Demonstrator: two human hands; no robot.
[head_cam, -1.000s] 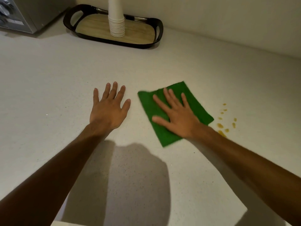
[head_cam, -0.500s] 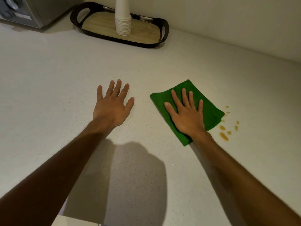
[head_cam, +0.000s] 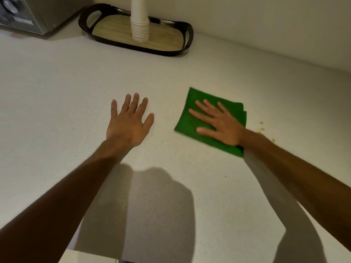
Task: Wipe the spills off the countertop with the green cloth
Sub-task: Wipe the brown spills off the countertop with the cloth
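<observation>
Our right hand (head_cam: pixel 221 124) lies flat with fingers spread on the green cloth (head_cam: pixel 191 118), pressing it to the table (head_cam: pixel 57 92) rather than gripping it; our left hand (head_cam: pixel 128 123) rests open and empty on the bare surface just beside. The cloth looks soft, light and folded, so we judge it will bunch or slide unless the palm bears down across its middle. A few small brown spills (head_cam: pixel 262 128) sit just past our right wrist, not yet wiped.
</observation>
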